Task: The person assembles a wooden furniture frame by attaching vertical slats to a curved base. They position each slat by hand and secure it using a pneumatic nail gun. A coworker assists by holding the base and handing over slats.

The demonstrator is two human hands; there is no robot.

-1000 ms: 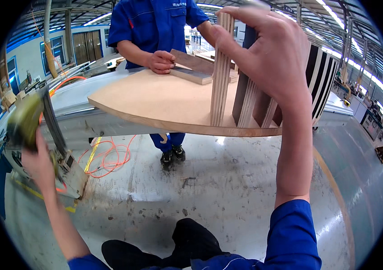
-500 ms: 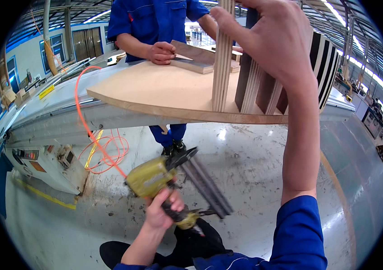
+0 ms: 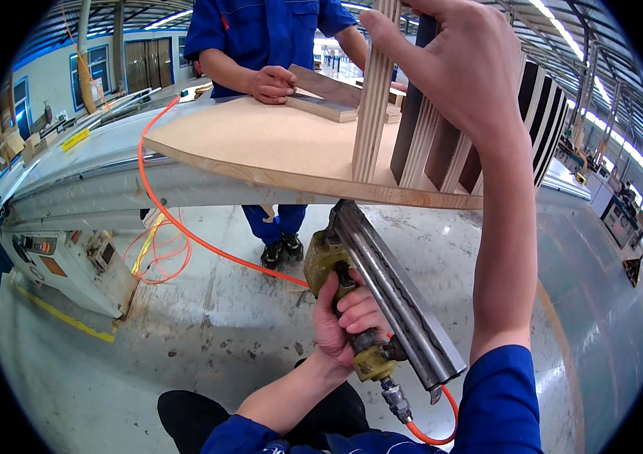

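My left hand (image 3: 348, 321) is wrapped round the grip of a yellow-green pneumatic nail gun (image 3: 325, 261) with a long metal magazine (image 3: 405, 303). The gun's nose points up and lies at the underside of a plywood board (image 3: 246, 140) with a curved edge; whether they touch, I cannot tell. Above the board, my right hand (image 3: 473, 76) closes over the upper part of an upright plywood strip (image 3: 374, 113), its thumb across the strip and its other fingertips out of view. More upright strips with dark faces (image 3: 416, 136) stand in a row to the right.
Across the board, a co-worker's hand (image 3: 271, 85) rests by a slanted wood piece (image 3: 325, 87). An orange air hose (image 3: 208, 240) crosses from the table to the gun. A white machine cabinet (image 3: 72, 261) stands at the lower left, near coiled hose on the floor.
My left hand has brought the nail gun up and to the right, turning its nose toward the board's underside. My right hand stays at the strip.
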